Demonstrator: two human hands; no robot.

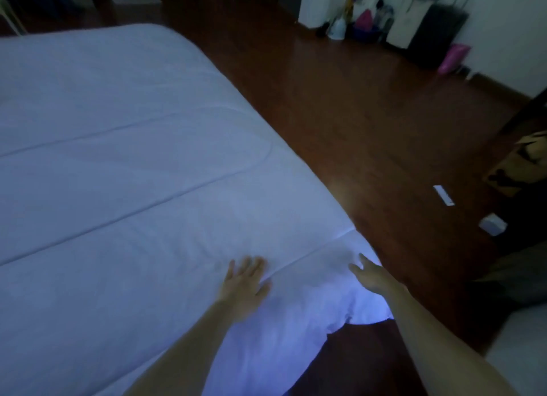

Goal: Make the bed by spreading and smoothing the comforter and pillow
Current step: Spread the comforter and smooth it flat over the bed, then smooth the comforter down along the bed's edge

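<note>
A white quilted comforter (112,164) covers the bed and fills the left half of the view, lying mostly flat with long stitched seams. Its near right corner hangs over the bed's edge. My left hand (244,286) lies palm down on the comforter near that corner, fingers spread. My right hand (371,277) rests flat on the comforter's right edge, fingers stretched out, holding nothing. No pillow is in view.
Dark wooden floor (340,114) runs along the bed's right side. Bags and bottles (364,22) stand by the far wall, with a pink item (453,58) beside them. Two small white objects (444,196) lie on the floor at right. A patterned cloth (521,164) sits at the right edge.
</note>
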